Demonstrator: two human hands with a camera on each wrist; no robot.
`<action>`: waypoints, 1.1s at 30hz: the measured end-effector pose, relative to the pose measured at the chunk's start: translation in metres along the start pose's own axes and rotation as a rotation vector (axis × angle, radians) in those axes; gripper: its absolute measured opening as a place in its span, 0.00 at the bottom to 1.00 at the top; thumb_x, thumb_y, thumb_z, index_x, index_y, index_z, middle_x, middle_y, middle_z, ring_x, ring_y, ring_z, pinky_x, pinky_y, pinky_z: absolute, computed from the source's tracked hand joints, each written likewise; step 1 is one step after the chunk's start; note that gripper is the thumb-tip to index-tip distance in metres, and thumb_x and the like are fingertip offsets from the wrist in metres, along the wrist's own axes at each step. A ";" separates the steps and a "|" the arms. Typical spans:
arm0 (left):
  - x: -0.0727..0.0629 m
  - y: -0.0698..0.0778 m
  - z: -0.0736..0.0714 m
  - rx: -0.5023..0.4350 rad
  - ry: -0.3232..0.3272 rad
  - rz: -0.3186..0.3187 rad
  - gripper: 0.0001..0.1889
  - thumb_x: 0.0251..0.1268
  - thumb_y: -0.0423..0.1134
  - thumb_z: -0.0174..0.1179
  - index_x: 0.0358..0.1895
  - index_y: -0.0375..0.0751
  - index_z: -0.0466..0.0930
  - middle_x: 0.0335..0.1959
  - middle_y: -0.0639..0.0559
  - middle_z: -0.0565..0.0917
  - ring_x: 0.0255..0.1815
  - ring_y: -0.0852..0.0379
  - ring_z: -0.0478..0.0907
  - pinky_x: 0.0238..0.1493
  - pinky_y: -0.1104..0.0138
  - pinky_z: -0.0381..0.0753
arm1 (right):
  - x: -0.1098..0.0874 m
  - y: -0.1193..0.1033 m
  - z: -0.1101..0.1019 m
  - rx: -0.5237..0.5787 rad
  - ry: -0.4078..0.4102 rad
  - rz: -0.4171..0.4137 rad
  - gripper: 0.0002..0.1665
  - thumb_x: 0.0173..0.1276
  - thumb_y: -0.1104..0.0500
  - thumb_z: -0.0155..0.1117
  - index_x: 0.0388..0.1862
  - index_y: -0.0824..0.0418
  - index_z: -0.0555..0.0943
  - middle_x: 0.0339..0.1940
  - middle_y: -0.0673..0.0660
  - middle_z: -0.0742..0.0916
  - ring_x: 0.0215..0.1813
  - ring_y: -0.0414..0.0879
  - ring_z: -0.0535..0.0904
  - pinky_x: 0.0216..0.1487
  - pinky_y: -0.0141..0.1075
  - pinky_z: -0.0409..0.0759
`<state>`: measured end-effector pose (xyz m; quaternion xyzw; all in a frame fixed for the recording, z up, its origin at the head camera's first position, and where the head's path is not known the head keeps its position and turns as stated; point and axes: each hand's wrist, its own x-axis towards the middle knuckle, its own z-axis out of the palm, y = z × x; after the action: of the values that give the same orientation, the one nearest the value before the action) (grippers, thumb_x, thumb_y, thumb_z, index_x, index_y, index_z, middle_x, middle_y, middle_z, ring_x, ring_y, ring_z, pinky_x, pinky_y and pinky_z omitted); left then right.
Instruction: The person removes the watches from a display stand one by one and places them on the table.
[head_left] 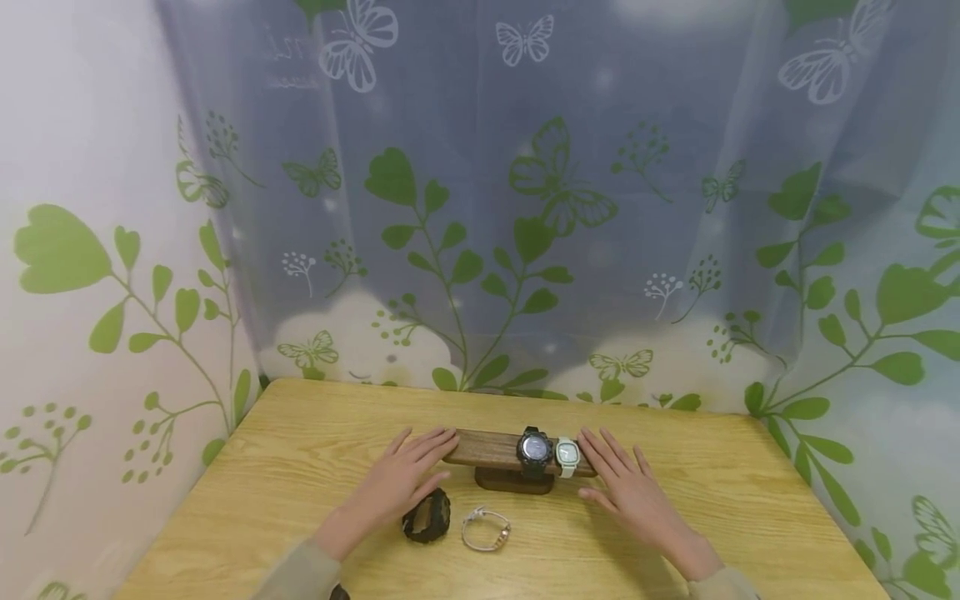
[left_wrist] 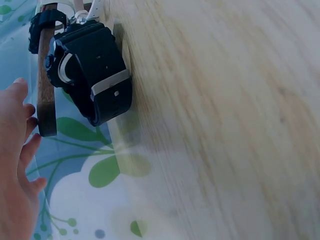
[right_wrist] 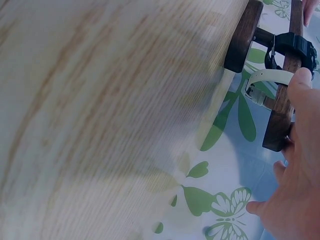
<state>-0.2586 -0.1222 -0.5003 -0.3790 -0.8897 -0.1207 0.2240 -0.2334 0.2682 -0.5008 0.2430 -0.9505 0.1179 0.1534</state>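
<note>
A dark brown wooden watch stand (head_left: pixel 483 450) stands on the table, its bar on a short base. A black digital watch (head_left: pixel 535 448) and a small pale watch (head_left: pixel 567 453) are strapped round the bar's right half. My left hand (head_left: pixel 401 475) has its extended fingertips at the bar's left end. At the right end, beside the pale watch, rest the straight fingers of my right hand (head_left: pixel 630 496); the right wrist view shows its thumb near the pale strap (right_wrist: pixel 272 76). Another black watch (left_wrist: pixel 100 65), buckled into a loop, sits below my left hand.
On the wooden table (head_left: pixel 337 417), a thin bracelet (head_left: pixel 501 542) with beads lies in front of the stand, right of the loose black watch. Behind the table hangs a blue-grey curtain (head_left: pixel 465 100) printed with green leaves and butterflies, and similar panels flank both sides.
</note>
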 end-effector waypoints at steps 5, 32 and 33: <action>0.002 0.000 0.003 -0.013 -0.044 -0.004 0.30 0.75 0.48 0.58 0.76 0.45 0.68 0.76 0.50 0.69 0.76 0.49 0.65 0.77 0.42 0.55 | 0.000 0.000 0.000 0.008 -0.011 0.004 0.50 0.72 0.47 0.66 0.85 0.50 0.51 0.84 0.55 0.58 0.82 0.59 0.52 0.74 0.71 0.50; 0.004 0.000 0.006 -0.025 -0.102 -0.038 0.30 0.76 0.48 0.57 0.77 0.47 0.65 0.77 0.52 0.66 0.79 0.53 0.61 0.79 0.42 0.50 | 0.034 -0.004 -0.001 0.086 0.115 -0.110 0.47 0.59 0.42 0.76 0.74 0.59 0.71 0.72 0.60 0.77 0.75 0.63 0.67 0.69 0.70 0.63; 0.004 0.000 0.006 -0.025 -0.103 -0.039 0.30 0.76 0.48 0.57 0.77 0.47 0.65 0.77 0.52 0.67 0.79 0.52 0.61 0.79 0.42 0.50 | 0.035 -0.005 0.000 0.092 0.120 -0.113 0.47 0.59 0.43 0.76 0.73 0.59 0.72 0.72 0.60 0.77 0.75 0.63 0.67 0.69 0.70 0.63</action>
<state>-0.2631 -0.1175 -0.5033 -0.3701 -0.9057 -0.1166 0.1707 -0.2600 0.2493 -0.4877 0.2956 -0.9180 0.1666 0.2053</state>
